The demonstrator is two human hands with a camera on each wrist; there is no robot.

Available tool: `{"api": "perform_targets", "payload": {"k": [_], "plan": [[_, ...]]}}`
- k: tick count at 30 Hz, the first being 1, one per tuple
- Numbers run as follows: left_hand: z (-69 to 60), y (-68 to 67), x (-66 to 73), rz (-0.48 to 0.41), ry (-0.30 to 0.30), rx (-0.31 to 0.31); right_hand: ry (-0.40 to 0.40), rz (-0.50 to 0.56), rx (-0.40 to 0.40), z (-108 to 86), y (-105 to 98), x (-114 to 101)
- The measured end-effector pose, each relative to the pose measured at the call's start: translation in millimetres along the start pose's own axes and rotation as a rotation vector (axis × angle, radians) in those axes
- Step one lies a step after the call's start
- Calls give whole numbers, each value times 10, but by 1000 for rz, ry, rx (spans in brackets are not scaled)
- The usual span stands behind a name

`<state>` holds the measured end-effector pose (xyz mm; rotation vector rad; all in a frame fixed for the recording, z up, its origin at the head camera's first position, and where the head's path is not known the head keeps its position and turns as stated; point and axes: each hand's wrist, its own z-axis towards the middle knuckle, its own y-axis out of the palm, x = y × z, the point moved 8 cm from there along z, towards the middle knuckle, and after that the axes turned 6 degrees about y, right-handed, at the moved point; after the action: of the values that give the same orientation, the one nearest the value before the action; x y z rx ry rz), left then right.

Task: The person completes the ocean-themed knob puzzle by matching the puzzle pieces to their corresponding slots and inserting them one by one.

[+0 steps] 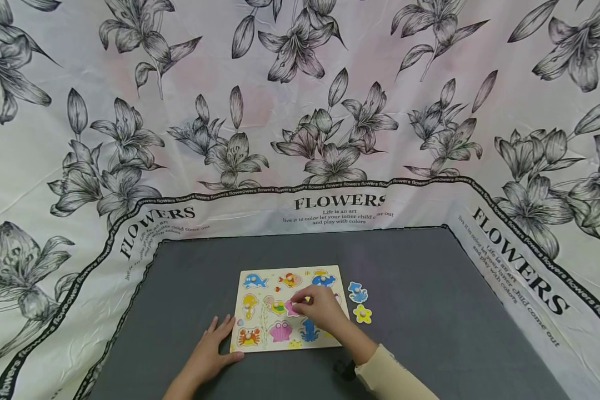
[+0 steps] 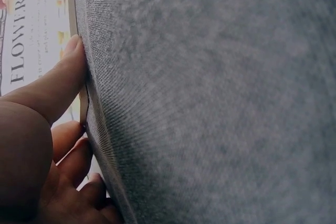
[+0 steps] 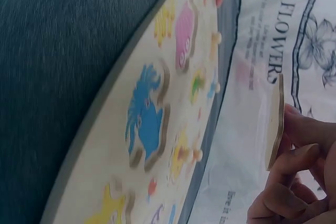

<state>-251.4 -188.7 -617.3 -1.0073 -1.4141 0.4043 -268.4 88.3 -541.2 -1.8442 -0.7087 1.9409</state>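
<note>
My right hand (image 1: 320,305) pinches a pink puzzle piece (image 1: 291,308) over the middle of the sea-animal board (image 1: 260,345). In the right wrist view the piece (image 3: 276,124) shows edge-on, as thin wood raised off the board; the fingers largely hide its knob. My left hand (image 1: 211,349) rests at the board's lower left corner, with its fingers spread along the left edge and its thumb at the front edge. The left wrist view shows the thumb (image 2: 71,72) against the board's rim. A pink shell picture (image 1: 280,331) and a blue octopus picture (image 3: 147,124) appear in their recesses.
A blue sea-animal piece (image 1: 358,292) and a yellow flower-shaped piece (image 1: 362,314) lie to the right of the board on the dark grey tabletop (image 1: 420,300). A small black object (image 1: 345,369) is by the right sleeve. Flower-printed cloth (image 1: 330,139) surrounds the table's back and sides.
</note>
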Motion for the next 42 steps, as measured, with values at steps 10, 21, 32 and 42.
{"api": "perform_targets", "payload": {"k": [10, 21, 32, 42], "plan": [[51, 11, 15, -3, 11, 14, -53, -31, -111, 28, 262, -57], [7, 23, 1, -7, 7, 8, -46, -107, -180, 2, 560, 17], [-14, 2, 8, 5, 11, 12, 31, -120, -215, -6, 704, 91], [-30, -18, 15, 7, 1, 19, 72, -138, -204, -3, 760, 105]]}}
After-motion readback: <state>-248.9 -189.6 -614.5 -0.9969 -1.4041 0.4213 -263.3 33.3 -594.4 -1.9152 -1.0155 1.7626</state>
